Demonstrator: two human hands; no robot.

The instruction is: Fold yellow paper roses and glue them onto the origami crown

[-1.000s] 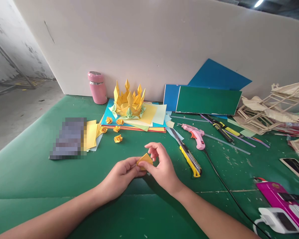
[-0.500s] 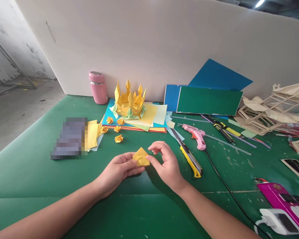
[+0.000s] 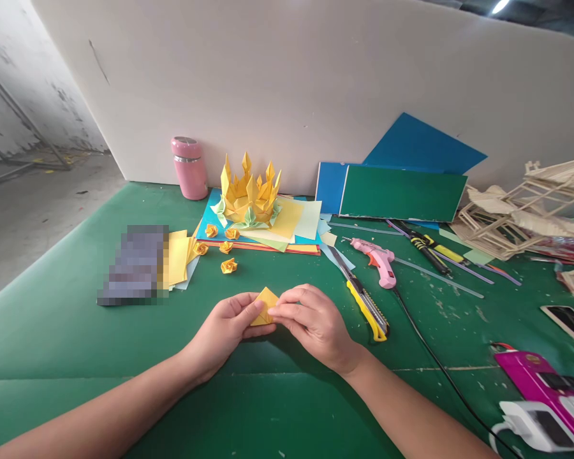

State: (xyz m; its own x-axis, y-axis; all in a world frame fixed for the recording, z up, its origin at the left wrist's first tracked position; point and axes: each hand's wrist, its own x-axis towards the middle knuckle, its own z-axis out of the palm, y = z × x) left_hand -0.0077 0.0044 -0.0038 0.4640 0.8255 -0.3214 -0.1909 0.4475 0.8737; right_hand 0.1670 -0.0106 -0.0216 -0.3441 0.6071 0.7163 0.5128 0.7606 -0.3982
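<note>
A small folded piece of yellow paper (image 3: 266,298) is held above the green table, its pointed corner facing away from me. My left hand (image 3: 229,322) grips its left side, thumb on top and fingers underneath. At the right edge, my right hand (image 3: 318,325) pinches the paper between thumb and fingers; the fingertips cover part of its folds. Beyond my hands lie several small yellow paper roses (image 3: 228,266). Behind them a yellow paper crown (image 3: 249,194) with pale green leaf shapes at its base stands on coloured sheets (image 3: 310,217).
To the right lie a yellow utility knife (image 3: 367,309), a pink glue gun (image 3: 375,258) with its black cord, and a magenta power strip (image 3: 530,382). Yellow paper squares (image 3: 176,258) are at left. A pink flask (image 3: 190,169) and a wooden stick model (image 3: 521,210) stand farther back.
My right hand has moved slightly left, its raised fingers coming down to pinch the paper's right edge. The yellow paper has turned a little and shifted slightly left.
</note>
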